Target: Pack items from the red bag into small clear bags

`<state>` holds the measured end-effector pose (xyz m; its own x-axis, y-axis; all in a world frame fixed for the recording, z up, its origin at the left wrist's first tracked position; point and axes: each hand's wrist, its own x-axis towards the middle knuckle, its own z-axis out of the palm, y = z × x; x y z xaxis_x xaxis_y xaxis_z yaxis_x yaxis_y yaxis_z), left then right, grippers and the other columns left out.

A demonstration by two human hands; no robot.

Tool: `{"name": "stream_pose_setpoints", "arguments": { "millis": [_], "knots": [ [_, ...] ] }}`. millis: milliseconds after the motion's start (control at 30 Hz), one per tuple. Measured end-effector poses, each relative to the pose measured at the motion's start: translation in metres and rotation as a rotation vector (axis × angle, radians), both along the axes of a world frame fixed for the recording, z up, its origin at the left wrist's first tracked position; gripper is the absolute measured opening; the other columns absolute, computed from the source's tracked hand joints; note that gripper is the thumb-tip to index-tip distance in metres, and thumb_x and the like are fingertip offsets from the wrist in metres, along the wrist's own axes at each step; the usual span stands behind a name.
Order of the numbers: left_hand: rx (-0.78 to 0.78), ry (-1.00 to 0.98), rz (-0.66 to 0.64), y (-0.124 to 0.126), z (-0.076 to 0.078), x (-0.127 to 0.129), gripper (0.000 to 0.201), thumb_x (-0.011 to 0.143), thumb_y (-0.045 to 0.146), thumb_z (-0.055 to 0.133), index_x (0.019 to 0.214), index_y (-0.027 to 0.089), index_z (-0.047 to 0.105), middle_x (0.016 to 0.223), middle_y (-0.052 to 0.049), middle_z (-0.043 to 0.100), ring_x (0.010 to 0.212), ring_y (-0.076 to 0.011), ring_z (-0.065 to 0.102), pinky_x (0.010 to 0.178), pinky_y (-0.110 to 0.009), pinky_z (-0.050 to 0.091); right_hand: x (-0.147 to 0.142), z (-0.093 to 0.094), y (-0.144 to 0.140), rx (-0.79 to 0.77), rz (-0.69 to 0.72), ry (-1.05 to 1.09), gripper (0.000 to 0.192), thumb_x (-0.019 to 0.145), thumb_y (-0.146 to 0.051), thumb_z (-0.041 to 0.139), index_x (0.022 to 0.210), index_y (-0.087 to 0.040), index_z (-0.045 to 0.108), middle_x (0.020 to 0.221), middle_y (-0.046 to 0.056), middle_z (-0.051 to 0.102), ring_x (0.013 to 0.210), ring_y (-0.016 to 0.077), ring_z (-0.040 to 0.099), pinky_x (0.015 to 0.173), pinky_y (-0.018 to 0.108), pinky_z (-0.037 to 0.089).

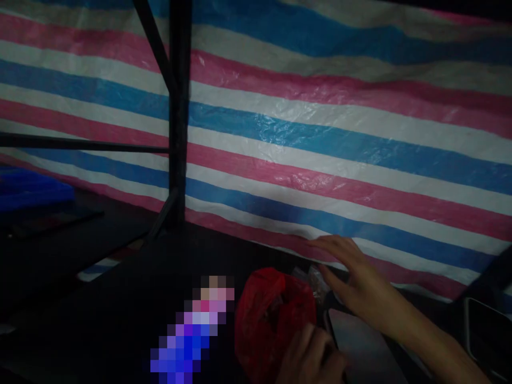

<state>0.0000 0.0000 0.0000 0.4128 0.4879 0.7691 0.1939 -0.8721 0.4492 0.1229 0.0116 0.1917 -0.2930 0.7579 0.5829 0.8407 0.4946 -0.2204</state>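
Observation:
A red plastic bag (pixel 256 320) stands with its mouth gathered open on the dark surface at bottom centre; its contents are too dark to make out. Against its right front edge, my left hand (pixel 314 354) has curled fingers and seems to grip the bag; the frame's bottom cuts the hand off. My right hand (pixel 354 282) reaches in from the right, beyond the bag, fingers stretched and thumb apart. Beside its thumb lies a small crumpled clear plastic bag (pixel 318 282). Nothing shows in the right hand.
A flat device with a greyish face (pixel 362 341) lies below my right arm. Another dark, pale-rimmed device (pixel 490 333) is at far right. A striped tarpaulin (pixel 320 144) hangs behind a black metal post (pixel 178 117). Blue trays (pixel 34 189) sit left; a pixelated patch covers something lower centre.

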Motion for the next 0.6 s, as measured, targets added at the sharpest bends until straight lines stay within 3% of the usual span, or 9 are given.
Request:
{"name": "stream_pose_setpoints", "arguments": {
  "millis": [100, 167, 233, 300, 333, 467, 600],
  "knots": [
    [-0.002, -0.119, 0.148, -0.001, 0.024, -0.003, 0.026, 0.084, 0.007, 0.058, 0.096, 0.025, 0.072, 0.106, -0.006, 0.076, 0.100, -0.0245, 0.074, 0.081, -0.034, 0.063, 0.046, -0.027, -0.035, 0.042, -0.225, 0.209, 0.023, 0.097, -0.035, 0.061, 0.111, -0.029, 0.077, 0.115, 0.008, 0.078, 0.112, 0.0274, 0.073, 0.099, 0.042, 0.059],
    [-0.012, -0.283, 0.321, -0.003, 0.043, -0.008, 0.036, 0.081, 0.001, 0.044, 0.090, 0.026, 0.069, 0.107, -0.006, 0.077, 0.104, -0.0229, 0.075, 0.085, -0.035, 0.064, 0.068, -0.045, -0.055, 0.061, -0.386, 0.335, 0.025, 0.095, -0.046, 0.062, 0.099, -0.027, 0.079, 0.103, 0.007, 0.081, 0.098, 0.0271, 0.077, 0.090, 0.038, 0.062],
    [0.026, -0.210, 0.374, -0.003, 0.057, -0.011, 0.036, 0.080, 0.003, 0.045, 0.092, 0.025, 0.071, 0.110, -0.007, 0.080, 0.107, -0.0243, 0.077, 0.089, -0.038, 0.066, 0.082, -0.060, -0.067, 0.074, -0.514, 0.422, 0.031, 0.094, -0.051, 0.061, 0.093, -0.027, 0.080, 0.097, 0.007, 0.082, 0.092, 0.0273, 0.078, 0.084, 0.036, 0.062],
    [0.060, -0.058, 0.380, 0.002, 0.063, -0.013, 0.035, 0.084, 0.006, 0.046, 0.092, 0.025, 0.074, 0.105, -0.007, 0.083, 0.097, -0.0247, 0.082, 0.081, -0.038, 0.070, 0.090, -0.070, -0.066, 0.048, -0.563, 0.449, 0.035, 0.095, -0.052, 0.058, 0.093, -0.026, 0.080, 0.095, 0.008, 0.083, 0.090, 0.0275, 0.077, 0.080, 0.035, 0.062],
    [0.061, 0.017, 0.357, 0.005, 0.062, -0.013, 0.034, 0.085, 0.008, 0.046, 0.089, 0.026, 0.074, 0.099, -0.006, 0.084, 0.089, -0.0237, 0.083, 0.074, -0.036, 0.071, 0.093, -0.074, -0.061, 0.019, -0.560, 0.435, 0.037, 0.095, -0.051, 0.055, 0.093, -0.025, 0.080, 0.095, 0.009, 0.083, 0.089, 0.0274, 0.077, 0.079, 0.036, 0.061],
    [0.206, 0.225, 0.327, 0.022, 0.045, -0.008, 0.040, 0.087, 0.010, 0.044, 0.096, 0.025, 0.079, 0.105, -0.007, 0.086, 0.093, -0.0257, 0.084, 0.076, -0.037, 0.072, 0.094, -0.084, -0.018, -0.215, -0.540, 0.295, 0.039, 0.099, -0.034, 0.047, 0.120, -0.018, 0.076, 0.116, 0.013, 0.081, 0.107, 0.0286, 0.076, 0.095, 0.041, 0.058],
    [0.372, 0.319, 0.410, 0.037, 0.030, -0.008, 0.042, 0.083, 0.009, 0.046, 0.098, 0.023, 0.082, 0.112, -0.013, 0.085, 0.095, -0.0299, 0.084, 0.073, -0.037, 0.070, 0.085, -0.094, 0.023, -0.270, -0.536, 0.239, 0.035, 0.092, -0.027, 0.066, 0.123, -0.013, 0.076, 0.126, 0.019, 0.077, 0.122, 0.0375, 0.069, 0.108, 0.050, 0.049]
  ]
}}
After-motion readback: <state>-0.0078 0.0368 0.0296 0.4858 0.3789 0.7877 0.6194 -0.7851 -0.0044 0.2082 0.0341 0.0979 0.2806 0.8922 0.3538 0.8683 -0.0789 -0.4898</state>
